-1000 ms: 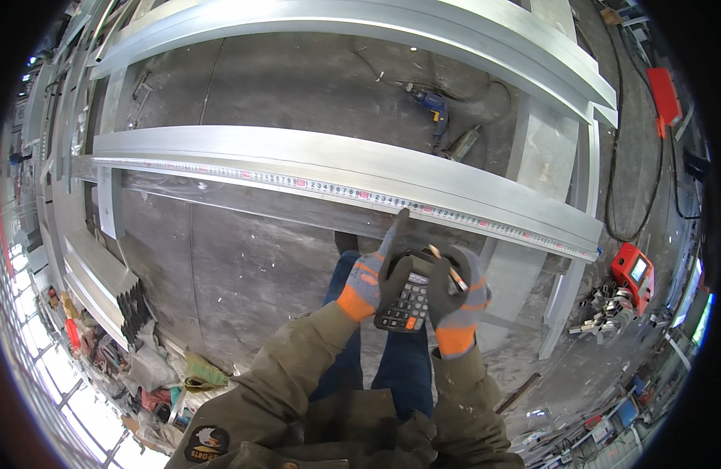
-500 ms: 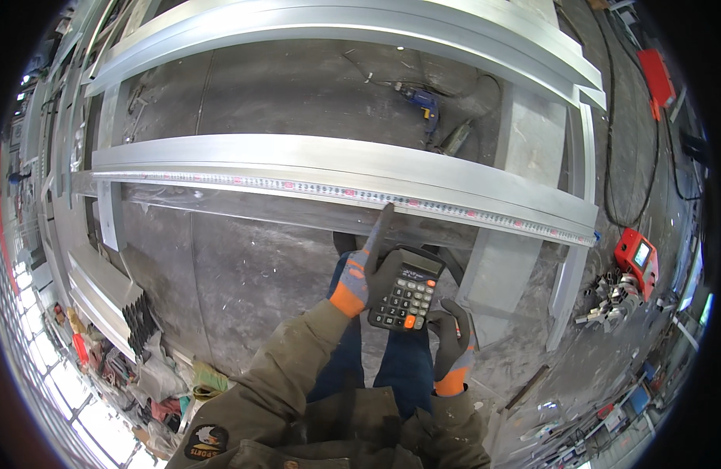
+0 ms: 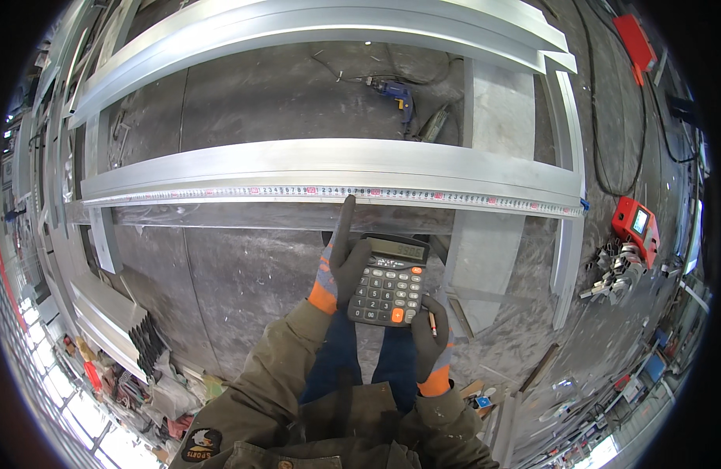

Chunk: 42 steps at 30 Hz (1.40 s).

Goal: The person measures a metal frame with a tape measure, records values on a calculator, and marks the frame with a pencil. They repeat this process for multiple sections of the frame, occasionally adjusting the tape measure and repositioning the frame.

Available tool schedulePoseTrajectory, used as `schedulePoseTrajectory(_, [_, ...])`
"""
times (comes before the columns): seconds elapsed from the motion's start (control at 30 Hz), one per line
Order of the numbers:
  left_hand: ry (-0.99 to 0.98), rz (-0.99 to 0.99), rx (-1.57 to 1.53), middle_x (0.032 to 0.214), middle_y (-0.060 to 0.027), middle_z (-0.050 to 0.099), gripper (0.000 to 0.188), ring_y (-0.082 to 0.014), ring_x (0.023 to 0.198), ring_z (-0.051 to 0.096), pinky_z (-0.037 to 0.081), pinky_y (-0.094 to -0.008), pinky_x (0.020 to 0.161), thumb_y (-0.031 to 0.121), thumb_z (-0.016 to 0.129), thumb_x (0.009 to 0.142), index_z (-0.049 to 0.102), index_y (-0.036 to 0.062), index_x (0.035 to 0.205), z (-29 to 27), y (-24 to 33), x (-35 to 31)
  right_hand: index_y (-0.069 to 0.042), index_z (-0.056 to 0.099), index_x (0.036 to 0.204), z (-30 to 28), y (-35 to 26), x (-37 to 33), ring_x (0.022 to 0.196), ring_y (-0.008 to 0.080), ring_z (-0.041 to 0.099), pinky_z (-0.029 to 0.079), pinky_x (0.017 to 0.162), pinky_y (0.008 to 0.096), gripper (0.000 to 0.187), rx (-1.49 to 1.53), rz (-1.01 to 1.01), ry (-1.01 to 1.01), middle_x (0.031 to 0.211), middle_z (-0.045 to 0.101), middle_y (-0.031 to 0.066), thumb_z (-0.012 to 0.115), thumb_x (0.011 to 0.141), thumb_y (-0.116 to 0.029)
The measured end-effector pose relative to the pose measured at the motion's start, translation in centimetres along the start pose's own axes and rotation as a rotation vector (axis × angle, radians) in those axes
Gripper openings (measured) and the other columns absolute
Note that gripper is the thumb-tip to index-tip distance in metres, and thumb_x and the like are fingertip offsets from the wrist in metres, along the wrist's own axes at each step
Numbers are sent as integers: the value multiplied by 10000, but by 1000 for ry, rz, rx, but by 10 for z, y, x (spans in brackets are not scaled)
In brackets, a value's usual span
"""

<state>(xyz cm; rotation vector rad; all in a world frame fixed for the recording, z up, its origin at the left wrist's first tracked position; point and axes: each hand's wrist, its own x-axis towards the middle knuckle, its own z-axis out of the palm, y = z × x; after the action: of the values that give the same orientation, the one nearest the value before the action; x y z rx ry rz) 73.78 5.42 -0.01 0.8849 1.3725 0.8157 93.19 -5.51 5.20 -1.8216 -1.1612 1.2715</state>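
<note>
A black desk calculator (image 3: 392, 291) with grey keys and orange ones is held over my lap, digits showing on its display. My left hand (image 3: 338, 266), in a grey and orange glove, grips its left side; the index finger stretches up to a tape measure (image 3: 282, 191). That tape lies extended along the near side of a long silver metal profile (image 3: 313, 162). At the calculator's lower right corner is my gloved right hand (image 3: 432, 336), closed around a thin pencil-like stick (image 3: 433, 324). Its fingertips are at the calculator's edge; whether they support it I cannot tell.
Another long profile (image 3: 313, 25) lies farther off across the supports (image 3: 497, 117). A blue power drill (image 3: 396, 95) is on the floor between the profiles. At right sit a red device with a screen (image 3: 636, 227) and metal offcuts (image 3: 618, 270). Stacked profiles (image 3: 114, 313) stand at left.
The view has shifted, so the profiles, calculator and hands sit farther left. The calculator is less tilted and its digits now show. My left index finger stays at about the same tape spot.
</note>
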Motion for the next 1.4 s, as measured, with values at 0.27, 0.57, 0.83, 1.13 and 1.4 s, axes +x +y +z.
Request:
schedulePoseTrajectory(0.27, [18,11,6,681,33,501,824,-44,636,426,378,-277,586,4,499,990,142,113,1724,1,-2,0,0,599,1312,-1,-11,3,938,136,594,501,848,308,307,168,179,1,1076,663,86,575,1007,-18])
schedulePoseTrajectory(0.57, [13,-51,34,872,-70,673,808,-80,731,570,472,-282,653,57,494,1000,123,72,1718,0,-2,0,14,599,1303,-9,-5,4,1056,180,637,536,890,329,257,86,109,-42,1218,647,112,556,1050,-3])
schedulePoseTrajectory(0.83, [50,-36,50,806,-41,630,809,-78,709,541,465,-284,655,70,512,1001,134,72,1717,5,2,0,20,605,1292,-25,11,6,997,190,675,565,868,333,243,57,55,-25,1275,642,130,554,1061,-37])
schedulePoseTrajectory(1.13, [115,-45,97,762,-25,600,809,-72,694,517,459,-283,649,71,525,1001,146,69,1715,11,2,-3,10,625,1321,-82,47,73,1118,346,695,554,966,388,295,-326,-99,172,1173,706,208,559,1037,-33])
schedulePoseTrajectory(1.4, [195,31,136,747,-26,604,810,-69,695,509,460,-294,643,50,532,985,190,107,1717,17,-6,1,22,648,1312,-99,59,82,1141,391,680,536,1009,432,307,-491,-252,76,1231,697,226,572,1023,-47])
